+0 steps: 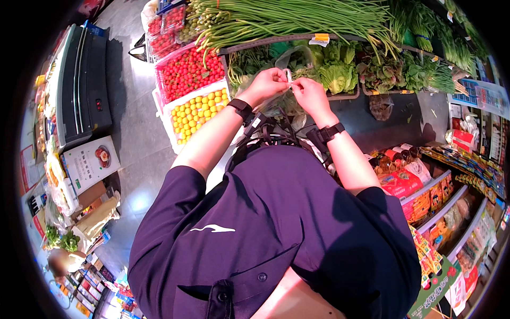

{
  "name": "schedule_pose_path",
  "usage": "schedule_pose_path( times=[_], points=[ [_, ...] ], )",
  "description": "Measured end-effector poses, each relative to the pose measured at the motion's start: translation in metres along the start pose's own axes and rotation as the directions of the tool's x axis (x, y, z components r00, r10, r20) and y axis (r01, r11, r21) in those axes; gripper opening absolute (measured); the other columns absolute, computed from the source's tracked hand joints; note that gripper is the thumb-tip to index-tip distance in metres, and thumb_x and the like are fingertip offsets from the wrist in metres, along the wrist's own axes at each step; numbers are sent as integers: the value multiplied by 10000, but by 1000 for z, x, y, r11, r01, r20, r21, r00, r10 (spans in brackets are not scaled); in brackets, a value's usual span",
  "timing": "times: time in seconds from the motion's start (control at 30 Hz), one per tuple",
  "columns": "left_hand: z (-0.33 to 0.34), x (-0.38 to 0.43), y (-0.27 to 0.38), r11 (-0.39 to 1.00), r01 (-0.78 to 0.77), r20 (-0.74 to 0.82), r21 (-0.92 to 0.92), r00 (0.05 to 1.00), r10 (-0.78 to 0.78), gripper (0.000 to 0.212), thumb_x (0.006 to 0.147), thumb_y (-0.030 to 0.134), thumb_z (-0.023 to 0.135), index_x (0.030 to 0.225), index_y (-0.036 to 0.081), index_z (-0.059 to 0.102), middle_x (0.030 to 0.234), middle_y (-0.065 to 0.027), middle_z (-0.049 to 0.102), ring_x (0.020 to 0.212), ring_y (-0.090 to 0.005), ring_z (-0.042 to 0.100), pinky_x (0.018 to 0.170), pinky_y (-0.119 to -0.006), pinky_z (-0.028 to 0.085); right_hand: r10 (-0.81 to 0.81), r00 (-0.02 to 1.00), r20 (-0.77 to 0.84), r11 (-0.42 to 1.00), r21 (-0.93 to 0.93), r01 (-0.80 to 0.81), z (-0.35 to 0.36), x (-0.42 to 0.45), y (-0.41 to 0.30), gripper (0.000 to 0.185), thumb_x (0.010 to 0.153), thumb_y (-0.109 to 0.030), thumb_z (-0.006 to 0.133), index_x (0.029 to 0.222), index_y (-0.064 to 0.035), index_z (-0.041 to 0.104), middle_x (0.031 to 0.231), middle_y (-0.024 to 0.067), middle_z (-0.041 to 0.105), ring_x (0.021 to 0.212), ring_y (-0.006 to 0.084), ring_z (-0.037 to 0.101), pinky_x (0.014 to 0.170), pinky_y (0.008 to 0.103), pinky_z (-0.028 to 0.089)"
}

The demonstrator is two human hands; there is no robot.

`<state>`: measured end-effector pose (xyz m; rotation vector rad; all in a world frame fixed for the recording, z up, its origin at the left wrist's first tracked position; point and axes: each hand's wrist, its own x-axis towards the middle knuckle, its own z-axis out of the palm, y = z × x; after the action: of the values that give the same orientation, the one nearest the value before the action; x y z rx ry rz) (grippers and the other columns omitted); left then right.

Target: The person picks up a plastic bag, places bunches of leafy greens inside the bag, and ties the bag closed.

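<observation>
Both hands meet in front of me over the vegetable display. My left hand [271, 84] pinches the gathered neck of a clear plastic bag [275, 104] between thumb and fingers. Close beside it, my right hand [310, 93] pinches the same twisted plastic, fingertips almost touching the left ones. The bag hangs below and behind the hands; its contents are hard to make out. A loose flap of clear plastic rises above the fingers. Directly beyond are heads of green lettuce [338, 75] in a crate and dark leafy greens [249, 62].
Left of the hands stand boxes of red cherry tomatoes [187, 73] and small yellow fruits [199, 111]. Long green stalks [287, 20] lie across the upper display. Shelves with packaged goods [402, 183] stand at right, a dark display case [85, 79] at left. A person [65, 261] is at lower left.
</observation>
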<state>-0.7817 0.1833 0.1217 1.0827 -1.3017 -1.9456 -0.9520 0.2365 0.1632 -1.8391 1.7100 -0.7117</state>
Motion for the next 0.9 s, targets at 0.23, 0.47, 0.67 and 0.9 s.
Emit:
schedule_pose_path(
  times=[0.23, 0.47, 0.67, 0.9],
  points=[
    [8, -8, 7, 999, -26, -63, 23, 998, 27, 139, 763, 25, 678, 827, 25, 554, 757, -24, 603, 667, -98, 575, 598, -234, 472, -19, 1000, -23, 998, -67, 18, 8, 2, 1, 134, 794, -131, 598, 844, -19, 653, 812, 174, 641, 780, 338, 631, 718, 415, 500],
    [10, -11, 7, 765, -354, 45, 538, 918, 393, 143, 752, 72, 637, 891, 47, 657, 781, -53, 631, 705, -157, 614, 656, -284, 499, 127, 991, -43, 992, -19, -128, 14, 1, 11, 128, 758, -115, 618, 814, -5, 652, 733, 148, 655, 672, 265, 647, 635, 356, 510],
    [13, -15, 11, 373, -489, 214, 789, 787, 579, 145, 743, 99, 616, 874, 68, 670, 802, -116, 605, 737, -321, 613, 650, -386, 511, 373, 911, 175, 784, 466, -410, 19, 2, 25, 98, 801, -71, 616, 833, 19, 638, 702, 69, 657, 584, 129, 632, 542, 264, 517],
    [11, -11, 13, 202, -511, 344, 836, 773, 533, 85, 750, 138, 618, 778, 60, 601, 751, -114, 552, 711, -316, 592, 629, -411, 500, 398, 888, 232, 697, 552, -457, 22, 0, 31, 94, 819, -54, 589, 841, 31, 622, 679, 57, 633, 580, 121, 622, 528, 248, 513]
  ],
)
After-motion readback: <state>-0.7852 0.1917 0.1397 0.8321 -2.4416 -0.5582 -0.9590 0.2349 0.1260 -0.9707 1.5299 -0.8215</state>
